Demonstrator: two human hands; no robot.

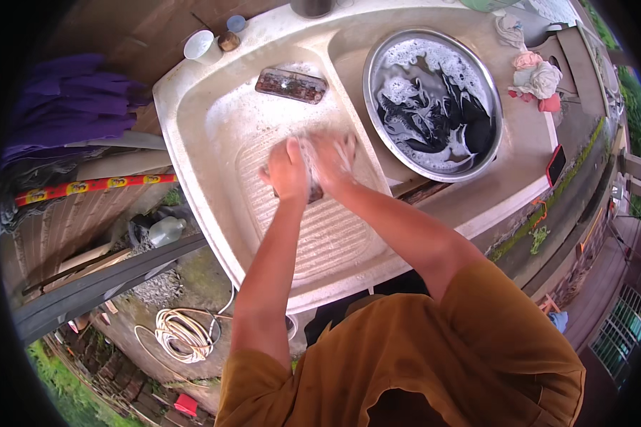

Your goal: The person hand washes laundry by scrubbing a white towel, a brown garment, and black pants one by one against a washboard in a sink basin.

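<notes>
My left hand and my right hand are pressed close together over the ribbed washboard of a pale stone-like laundry sink. Soap suds coat the right hand, which is blurred by motion. Between and beneath my hands is a dark wet item, mostly hidden, so its kind is unclear. Beyond my fingers, a dark rectangular dish or brush lies in white suds. To the right stands a round metal basin, where dark cloth soaks in foamy water.
A white cup stands on the sink's back left rim. Crumpled pale and pink cloths lie at the right, and a phone-like red-edged object is at the right edge. A coiled hose lies on the ground, lower left.
</notes>
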